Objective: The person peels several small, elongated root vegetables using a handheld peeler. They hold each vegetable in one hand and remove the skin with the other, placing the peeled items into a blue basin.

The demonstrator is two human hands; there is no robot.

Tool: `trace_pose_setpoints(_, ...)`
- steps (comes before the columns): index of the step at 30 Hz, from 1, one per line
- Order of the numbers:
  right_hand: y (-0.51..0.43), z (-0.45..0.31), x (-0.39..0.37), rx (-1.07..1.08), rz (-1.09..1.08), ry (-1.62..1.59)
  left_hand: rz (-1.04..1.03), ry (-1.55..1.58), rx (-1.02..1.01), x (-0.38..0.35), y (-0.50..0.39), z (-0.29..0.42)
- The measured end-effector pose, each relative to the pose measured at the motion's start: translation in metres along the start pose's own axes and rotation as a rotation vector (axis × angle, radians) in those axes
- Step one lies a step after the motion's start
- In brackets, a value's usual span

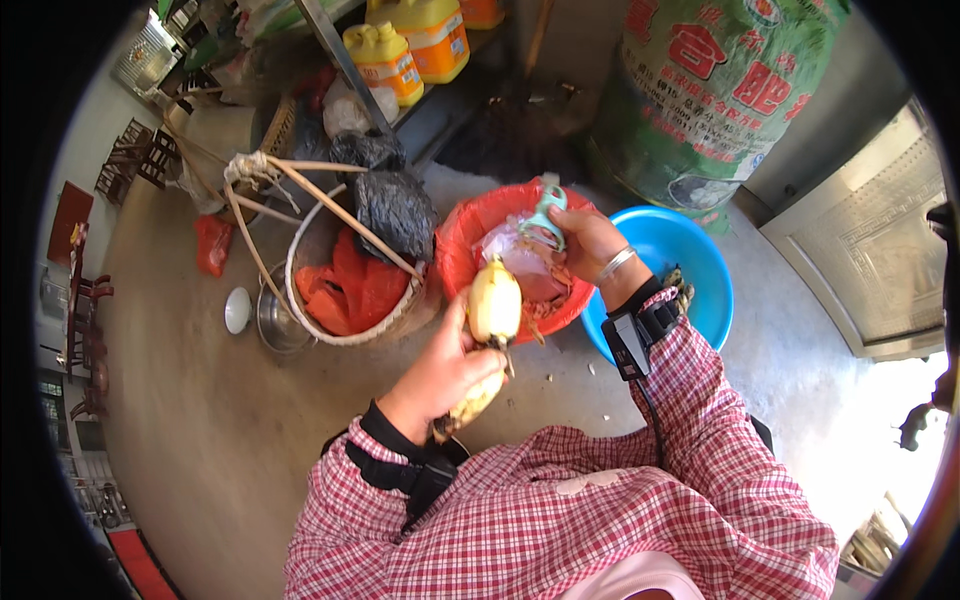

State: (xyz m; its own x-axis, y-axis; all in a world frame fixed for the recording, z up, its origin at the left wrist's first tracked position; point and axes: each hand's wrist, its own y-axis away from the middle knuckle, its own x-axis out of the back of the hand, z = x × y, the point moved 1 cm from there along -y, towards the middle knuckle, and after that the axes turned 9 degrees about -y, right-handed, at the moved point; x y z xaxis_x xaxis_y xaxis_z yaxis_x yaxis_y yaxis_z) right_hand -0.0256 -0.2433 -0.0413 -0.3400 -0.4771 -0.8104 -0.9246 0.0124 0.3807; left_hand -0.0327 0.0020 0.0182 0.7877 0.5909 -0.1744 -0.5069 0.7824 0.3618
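My left hand (444, 369) is closed around a lotus root (495, 304), which lies slantwise in front of me; its upper segment is pale and smooth, its lower one browner, with a dark joint between. In my right hand (594, 244) is a pale green peeler (550, 217), held above a bin lined with a red plastic bag (469, 217). Peelings (555, 304) and crumpled pale plastic lie in the bin. The peeler and the lotus root are apart. Right of the bin, a blue plastic basin (709, 277) holds some dark, mottled pieces (682, 289), partly hidden by my right wrist.
A wicker basket (360, 341) with wooden handle poles and red bags stands left of the bin, a metal bowl (277, 315) and white bowl (238, 310) beside it. Behind are a black plastic bag (397, 214), yellow jugs (382, 60) and a large green sack (697, 97). A metal door (870, 247) is at right.
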Motion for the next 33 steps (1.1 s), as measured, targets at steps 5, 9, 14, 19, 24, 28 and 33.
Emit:
trace_pose_setpoints(5, -0.002, 0.026, -0.022, -0.032, -0.129, 0.210, 0.086, -0.090, -0.056, 0.001, -0.011, -0.011)
trace_pose_setpoints(9, -0.004, 0.015, -0.018, 0.069, 0.265, 0.156, 0.049, -0.111, -0.052, -0.001, -0.009, -0.010)
trace_pose_setpoints(14, -0.002, 0.018, -0.014, -0.051, -0.177, -0.081, 0.032, 0.087, -0.009, 0.004, -0.005, 0.002)
trace_pose_setpoints(19, -0.008, 0.015, -0.008, 0.125, 0.246, -0.118, -0.082, 0.145, -0.032, -0.002, 0.003, 0.013)
trace_pose_setpoints(24, 0.002, 0.005, -0.009, 0.118, -0.172, -0.071, -0.004, 0.179, -0.097, 0.007, 0.002, 0.016)
trace_pose_setpoints(28, 0.015, 0.018, -0.031, 0.050, -0.444, -0.087, 0.020, 0.347, -0.188, 0.012, -0.013, 0.010)
trace_pose_setpoints(33, 0.026, 0.028, -0.061, 0.169, -0.397, 0.150, 0.088, 0.276, -0.195, 0.008, -0.023, 0.000)
